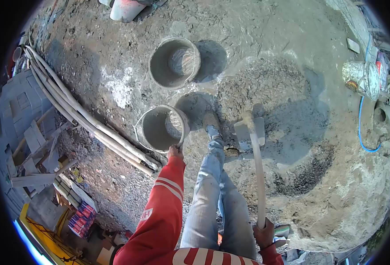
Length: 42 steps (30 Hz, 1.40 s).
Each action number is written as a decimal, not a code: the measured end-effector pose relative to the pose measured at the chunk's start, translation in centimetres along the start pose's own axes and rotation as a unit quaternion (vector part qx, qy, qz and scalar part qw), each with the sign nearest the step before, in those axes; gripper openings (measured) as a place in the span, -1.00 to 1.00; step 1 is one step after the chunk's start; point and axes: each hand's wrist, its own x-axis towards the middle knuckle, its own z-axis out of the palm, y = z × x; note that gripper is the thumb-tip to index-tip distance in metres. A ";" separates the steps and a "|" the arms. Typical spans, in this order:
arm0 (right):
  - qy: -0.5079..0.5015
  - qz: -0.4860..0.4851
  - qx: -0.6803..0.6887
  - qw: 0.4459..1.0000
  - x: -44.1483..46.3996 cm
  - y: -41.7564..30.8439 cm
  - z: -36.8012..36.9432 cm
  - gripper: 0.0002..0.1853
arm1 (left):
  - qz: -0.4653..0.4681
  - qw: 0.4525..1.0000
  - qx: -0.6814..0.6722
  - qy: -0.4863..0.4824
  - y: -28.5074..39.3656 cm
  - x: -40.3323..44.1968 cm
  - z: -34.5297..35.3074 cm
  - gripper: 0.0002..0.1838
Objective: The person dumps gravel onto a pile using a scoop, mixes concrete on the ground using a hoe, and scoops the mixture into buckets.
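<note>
My left hand (174, 151) is closed on the near rim of a grey, cement-caked bucket (153, 134), whose wire handle hangs at its left side. My right hand (264, 234) grips the end of a shovel's long wooden handle (258, 181). The shovel blade (250, 133) rests at the edge of a heap of wet mortar (265, 84). Farther off stands a second bucket (156, 66), mouth up, with grey residue on its inner wall. My boot (211, 120) is between the near bucket and the shovel.
Long wooden poles (75, 105) lie at the left beside stacked grey blocks (20, 99). A dirty white pail (355, 73) lies at the right near a blue hose (361, 126). Dark gravel (305, 176) is spread right of the shovel. A pale container (124, 11) shows at the top edge.
</note>
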 end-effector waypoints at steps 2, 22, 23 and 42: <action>-0.009 0.005 0.030 1.000 1.7 -1.8 0.0 -0.82 | -0.120 0.960 -0.253 0.032 -1.5 2.2 3.2 -0.78; -0.022 -0.307 -0.030 0.951 29.8 -16.8 -0.3 -0.70 | 0.218 0.896 0.385 -0.049 26.7 -6.6 38.2 -0.47; -0.028 -0.317 -0.027 0.948 30.5 -16.0 -1.6 -0.70 | 0.221 0.895 0.385 -0.037 25.7 -6.8 39.3 -0.47; -0.076 -0.273 -0.203 0.937 27.7 19.0 -33.2 -0.65 | -0.210 0.958 -0.194 0.027 13.2 -45.9 53.7 -0.79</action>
